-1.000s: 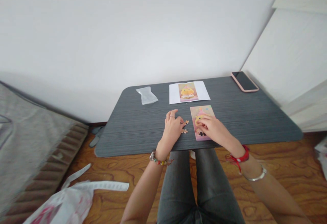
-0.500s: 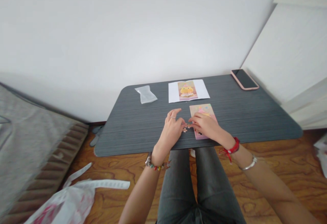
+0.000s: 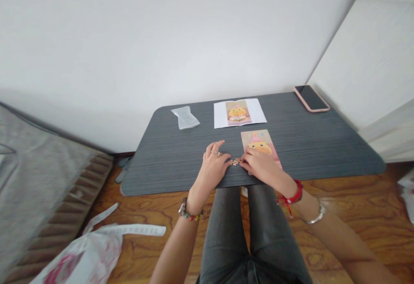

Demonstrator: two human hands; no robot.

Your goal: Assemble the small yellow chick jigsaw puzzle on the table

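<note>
Several small jigsaw puzzle pieces (image 3: 234, 162) lie in a little cluster near the table's front edge, between my two hands. My left hand (image 3: 214, 163) is at their left side, thumb and forefinger closed at a puzzle piece, its other fingers raised. From the right, my right hand (image 3: 260, 164) pinches a puzzle piece at the cluster's edge. That hand rests over the lower part of a jigsaw puzzle (image 3: 256, 138) with a yellow character in a pink hat, hiding part of it. Which piece each fingertip touches is hard to make out.
Behind the puzzle, a white sheet (image 3: 220, 115) with the same picture lies on the dark table (image 3: 174, 159). A clear plastic bag (image 3: 185, 118) is at the back left, a pink-cased phone (image 3: 312, 98) at the back right. A wall (image 3: 194, 38) rises behind.
My left hand has shifted slightly left and its fingers have lowered to the pieces. My right hand has drawn down a little, uncovering more of the puzzle's picture.
</note>
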